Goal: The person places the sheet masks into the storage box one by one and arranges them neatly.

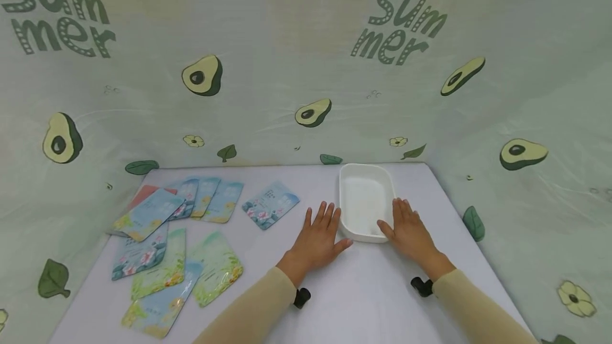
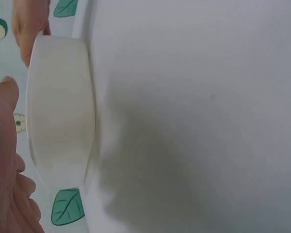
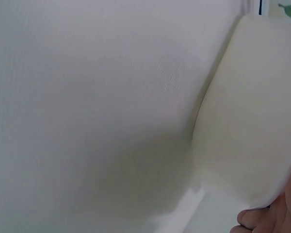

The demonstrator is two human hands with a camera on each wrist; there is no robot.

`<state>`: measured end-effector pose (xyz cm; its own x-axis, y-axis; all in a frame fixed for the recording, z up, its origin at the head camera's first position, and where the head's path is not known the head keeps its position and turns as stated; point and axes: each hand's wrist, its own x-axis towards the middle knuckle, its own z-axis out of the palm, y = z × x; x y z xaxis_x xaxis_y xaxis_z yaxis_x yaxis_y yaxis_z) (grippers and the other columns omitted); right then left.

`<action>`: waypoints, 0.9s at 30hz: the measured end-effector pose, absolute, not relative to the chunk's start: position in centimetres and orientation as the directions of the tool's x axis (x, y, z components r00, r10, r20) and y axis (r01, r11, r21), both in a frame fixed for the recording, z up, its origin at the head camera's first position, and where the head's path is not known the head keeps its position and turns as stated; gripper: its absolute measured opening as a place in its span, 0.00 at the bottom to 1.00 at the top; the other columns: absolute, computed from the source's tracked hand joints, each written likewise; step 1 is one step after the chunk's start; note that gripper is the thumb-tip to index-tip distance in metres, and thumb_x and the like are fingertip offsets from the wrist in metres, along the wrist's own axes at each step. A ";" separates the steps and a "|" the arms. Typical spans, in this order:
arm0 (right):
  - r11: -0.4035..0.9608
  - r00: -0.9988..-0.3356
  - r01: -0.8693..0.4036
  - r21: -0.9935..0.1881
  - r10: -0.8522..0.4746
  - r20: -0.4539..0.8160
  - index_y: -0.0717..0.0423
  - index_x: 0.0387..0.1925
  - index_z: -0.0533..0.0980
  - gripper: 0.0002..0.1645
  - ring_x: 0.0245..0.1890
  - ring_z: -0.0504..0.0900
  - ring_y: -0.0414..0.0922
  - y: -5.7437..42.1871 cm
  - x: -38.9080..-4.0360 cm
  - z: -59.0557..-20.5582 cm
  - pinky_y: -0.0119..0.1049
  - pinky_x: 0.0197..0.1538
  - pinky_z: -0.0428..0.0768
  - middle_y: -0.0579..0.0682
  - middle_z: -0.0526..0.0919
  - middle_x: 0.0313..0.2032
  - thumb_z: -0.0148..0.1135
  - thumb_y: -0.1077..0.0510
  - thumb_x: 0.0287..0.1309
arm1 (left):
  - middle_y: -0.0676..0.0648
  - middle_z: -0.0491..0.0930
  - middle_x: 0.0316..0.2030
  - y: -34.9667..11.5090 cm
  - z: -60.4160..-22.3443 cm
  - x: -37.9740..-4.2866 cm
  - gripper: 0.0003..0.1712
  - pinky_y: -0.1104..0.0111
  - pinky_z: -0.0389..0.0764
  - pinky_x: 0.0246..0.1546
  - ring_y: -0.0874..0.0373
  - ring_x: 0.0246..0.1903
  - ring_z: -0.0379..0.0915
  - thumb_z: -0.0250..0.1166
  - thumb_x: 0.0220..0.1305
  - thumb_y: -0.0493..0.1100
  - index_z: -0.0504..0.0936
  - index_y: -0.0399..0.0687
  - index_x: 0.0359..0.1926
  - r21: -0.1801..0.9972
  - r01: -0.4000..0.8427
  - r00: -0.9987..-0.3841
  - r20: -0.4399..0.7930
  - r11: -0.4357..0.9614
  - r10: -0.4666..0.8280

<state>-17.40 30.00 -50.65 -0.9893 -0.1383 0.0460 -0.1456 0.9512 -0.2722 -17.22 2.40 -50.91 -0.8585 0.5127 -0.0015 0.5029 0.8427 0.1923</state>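
Note:
A white rectangular tray (image 1: 367,238) with rounded corners stands at the back right of the table. My left hand (image 1: 316,241) is beside its left side, fingers straight and spread, thumb out in front of the tray's near end. In the left wrist view the left fingers (image 2: 26,187) hang near the level of the rim. My right hand (image 1: 412,233) lies over the tray's right edge. Its fingers point forward along the rim, and the thumb reaches above the near right corner. The right wrist view shows fingertips (image 3: 252,218) just past the tray's wall.
Several flat printed sachets lie overlapping on the left of the table, including a green one (image 1: 217,268) and a blue one (image 1: 162,304). A single blue sachet (image 1: 270,205) lies apart, left of the tray. A patterned cloth wall (image 1: 268,131) rises behind the table (image 1: 368,301).

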 end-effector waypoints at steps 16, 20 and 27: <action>0.915 -0.947 -0.318 -0.248 -0.293 0.132 0.76 0.78 0.54 0.53 0.80 0.54 0.68 23.5 -14.8 -51.0 0.69 0.77 0.57 0.74 0.57 0.78 0.58 0.38 0.76 | 0.38 0.43 0.84 -1.9 -51.0 -13.3 0.53 0.40 0.45 0.81 0.43 0.84 0.35 0.41 0.79 0.74 0.48 0.38 0.84 0.291 0.411 -0.905 0.017 0.864 0.425; 0.917 -0.941 -0.330 -0.226 -0.299 0.160 0.77 0.77 0.56 0.53 0.79 0.57 0.69 23.2 -14.6 -51.0 0.69 0.76 0.59 0.74 0.60 0.76 0.59 0.38 0.75 | 0.38 0.43 0.84 -2.0 -51.0 -13.1 0.53 0.42 0.47 0.81 0.44 0.84 0.36 0.41 0.79 0.73 0.48 0.38 0.84 0.291 0.398 -0.911 0.011 0.870 0.413; 0.921 -0.943 -0.325 -0.215 -0.299 0.144 0.77 0.77 0.55 0.53 0.80 0.56 0.68 23.0 -14.5 -50.9 0.69 0.76 0.58 0.74 0.59 0.77 0.58 0.38 0.75 | 0.38 0.43 0.84 -2.0 -51.0 -12.8 0.54 0.42 0.48 0.81 0.44 0.84 0.36 0.43 0.78 0.74 0.47 0.39 0.84 0.298 0.358 -0.926 -0.009 0.885 0.378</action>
